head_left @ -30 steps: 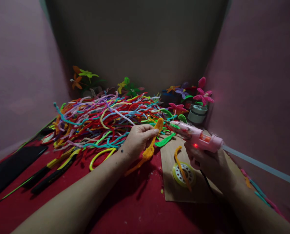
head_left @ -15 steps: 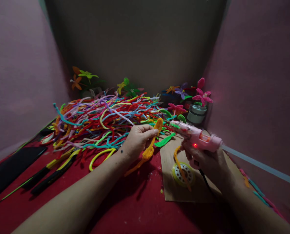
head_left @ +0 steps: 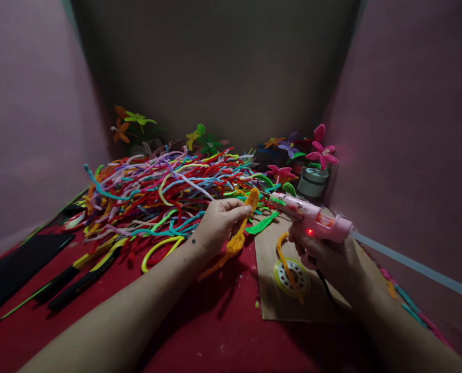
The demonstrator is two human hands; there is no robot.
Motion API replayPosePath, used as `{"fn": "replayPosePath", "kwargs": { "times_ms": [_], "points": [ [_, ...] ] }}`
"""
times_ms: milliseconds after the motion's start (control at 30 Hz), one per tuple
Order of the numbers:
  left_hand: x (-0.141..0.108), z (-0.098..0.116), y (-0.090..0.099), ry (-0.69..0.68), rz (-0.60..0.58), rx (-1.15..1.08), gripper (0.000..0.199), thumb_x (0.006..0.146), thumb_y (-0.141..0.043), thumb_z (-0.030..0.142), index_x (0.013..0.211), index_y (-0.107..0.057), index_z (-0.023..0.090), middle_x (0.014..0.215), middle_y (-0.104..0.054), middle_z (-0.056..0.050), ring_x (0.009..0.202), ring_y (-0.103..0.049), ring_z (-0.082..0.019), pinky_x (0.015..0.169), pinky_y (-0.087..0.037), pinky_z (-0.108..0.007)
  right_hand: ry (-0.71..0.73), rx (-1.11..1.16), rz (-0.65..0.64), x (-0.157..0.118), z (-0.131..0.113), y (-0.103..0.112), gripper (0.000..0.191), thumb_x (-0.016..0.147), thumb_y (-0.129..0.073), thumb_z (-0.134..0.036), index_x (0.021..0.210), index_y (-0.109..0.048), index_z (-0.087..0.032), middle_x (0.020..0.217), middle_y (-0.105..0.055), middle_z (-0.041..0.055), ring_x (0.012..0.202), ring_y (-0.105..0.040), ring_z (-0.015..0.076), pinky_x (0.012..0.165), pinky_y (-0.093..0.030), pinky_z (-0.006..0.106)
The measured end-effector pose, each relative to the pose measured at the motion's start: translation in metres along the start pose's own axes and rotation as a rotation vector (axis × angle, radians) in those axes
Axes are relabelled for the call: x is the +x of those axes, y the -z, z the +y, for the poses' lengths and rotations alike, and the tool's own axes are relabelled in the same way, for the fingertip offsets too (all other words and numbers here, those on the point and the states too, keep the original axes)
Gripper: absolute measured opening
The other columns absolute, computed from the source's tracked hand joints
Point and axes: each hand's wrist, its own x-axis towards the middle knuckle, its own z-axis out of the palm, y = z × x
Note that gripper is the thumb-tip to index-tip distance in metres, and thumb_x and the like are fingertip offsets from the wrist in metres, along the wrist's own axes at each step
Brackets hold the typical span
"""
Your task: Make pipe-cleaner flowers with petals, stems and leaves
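Note:
Between thumb and fingers, my left hand (head_left: 225, 220) pinches an orange pipe-cleaner piece (head_left: 236, 243), which has a rounded loop at its top and a tail hanging down to the left. My right hand (head_left: 326, 254) is wrapped around the handle of a pink hot glue gun (head_left: 312, 215) with a red light lit. A long pale glue stick (head_left: 413, 264) sticks out of its back. The gun's nozzle points left, close beside the orange loop; whether they touch I cannot tell. Below, an orange pipe cleaner (head_left: 291, 272) lies over a yellow-edged tape roll (head_left: 279, 285).
A big tangle of coloured pipe cleaners (head_left: 164, 181) fills the back left. Yellow-and-black pliers (head_left: 87, 277) and a black flat object (head_left: 25, 264) lie at left. A wooden board (head_left: 272, 305) is under the tape roll. Pipe-cleaner flowers (head_left: 322, 153) stand along the back.
Almost nothing differs. The glue gun and my right hand have shifted very slightly to the left; my left hand keeps its pinch on the orange piece.

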Motion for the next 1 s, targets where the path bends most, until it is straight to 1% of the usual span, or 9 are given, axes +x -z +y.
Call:
{"fn": "replayPosePath", "kwargs": {
  "times_ms": [100, 233, 400, 467, 567, 733, 833, 933, 1000],
  "points": [
    [-0.001, 0.001, -0.001, 0.001, -0.003, -0.009, 0.021, 0.074, -0.058, 0.027, 0.058, -0.053, 0.014, 0.041, -0.038, 0.007, 0.035, -0.029, -0.003, 0.038, -0.017, -0.020, -0.018, 0.038, 0.011, -0.001, 0.002, -0.001, 0.025, 0.073, -0.059, -0.036, 0.089, -0.059, -0.017, 0.049, -0.045, -0.0039, 0.041, -0.036, 0.0086, 0.036, -0.029, 0.021],
    [-0.001, 0.003, -0.002, 0.017, -0.004, -0.018, 0.021, 0.074, -0.058, 0.025, 0.057, -0.053, 0.014, 0.041, -0.037, 0.007, 0.036, -0.028, -0.003, 0.038, -0.017, -0.020, -0.039, 0.055, 0.014, -0.003, 0.000, -0.001, 0.037, 0.073, -0.059, -0.036, 0.103, -0.057, -0.016, 0.055, -0.047, -0.0028, 0.043, -0.035, 0.0082, 0.036, -0.028, 0.020],
    [-0.001, -0.001, -0.002, 0.004, -0.034, -0.017, 0.022, 0.074, -0.058, 0.027, 0.057, -0.052, 0.014, 0.041, -0.038, 0.007, 0.035, -0.029, -0.003, 0.037, -0.017, -0.020, -0.029, 0.111, 0.050, -0.001, 0.003, -0.002, 0.041, 0.068, -0.062, -0.037, 0.102, -0.057, -0.015, 0.062, -0.051, -0.0007, 0.044, -0.037, 0.0080, 0.036, -0.029, 0.021],
    [0.000, -0.003, -0.001, -0.004, -0.050, -0.020, 0.023, 0.075, -0.058, 0.028, 0.057, -0.052, 0.014, 0.041, -0.039, 0.007, 0.035, -0.029, -0.003, 0.037, -0.017, -0.020, -0.028, 0.118, 0.055, 0.000, 0.005, -0.002, 0.040, 0.068, -0.063, -0.037, 0.100, -0.057, -0.015, 0.061, -0.051, -0.0009, 0.043, -0.036, 0.0078, 0.035, -0.029, 0.021],
    [0.000, -0.003, -0.001, -0.006, -0.046, -0.028, 0.023, 0.075, -0.058, 0.028, 0.058, -0.052, 0.014, 0.041, -0.038, 0.007, 0.035, -0.029, -0.003, 0.037, -0.017, -0.020, 0.007, 0.105, 0.026, 0.001, 0.003, -0.002, 0.035, 0.071, -0.061, -0.035, 0.100, -0.058, -0.016, 0.059, -0.049, -0.0016, 0.041, -0.035, 0.0072, 0.033, -0.028, 0.020],
    [0.000, -0.001, -0.001, -0.013, -0.028, -0.027, 0.024, 0.075, -0.059, 0.027, 0.056, -0.050, 0.014, 0.041, -0.038, 0.007, 0.034, -0.029, -0.002, 0.037, -0.017, -0.019, 0.154, 0.051, -0.032, 0.001, -0.003, 0.000, 0.025, 0.075, -0.056, -0.029, 0.097, -0.060, -0.018, 0.051, -0.048, -0.0025, 0.037, -0.036, 0.0083, 0.032, -0.029, 0.021],
    [0.000, -0.001, -0.001, -0.018, -0.019, -0.019, 0.024, 0.075, -0.058, 0.027, 0.056, -0.051, 0.014, 0.040, -0.038, 0.007, 0.034, -0.029, -0.003, 0.037, -0.017, -0.019, 0.206, -0.008, -0.057, 0.002, -0.005, 0.001, 0.019, 0.078, -0.054, -0.029, 0.092, -0.063, -0.020, 0.046, -0.047, -0.0029, 0.036, -0.038, 0.0097, 0.032, -0.032, 0.022],
    [0.000, -0.001, 0.000, -0.016, -0.008, -0.004, 0.023, 0.075, -0.058, 0.027, 0.057, -0.052, 0.014, 0.040, -0.038, 0.007, 0.034, -0.029, -0.003, 0.037, -0.018, -0.019, 0.227, -0.042, -0.060, 0.002, -0.006, 0.001, 0.017, 0.080, -0.051, -0.029, 0.089, -0.064, -0.021, 0.042, -0.046, -0.0030, 0.034, -0.037, 0.0105, 0.030, -0.032, 0.022],
    [0.000, -0.001, 0.000, -0.017, -0.002, -0.002, 0.023, 0.075, -0.058, 0.027, 0.057, -0.052, 0.014, 0.040, -0.038, 0.007, 0.034, -0.029, -0.003, 0.037, -0.018, -0.019, 0.266, -0.073, -0.027, 0.001, -0.007, 0.000, 0.017, 0.080, -0.052, -0.029, 0.091, -0.064, -0.023, 0.042, -0.046, -0.0033, 0.033, -0.037, 0.0107, 0.029, -0.031, 0.022]
  ]
}}
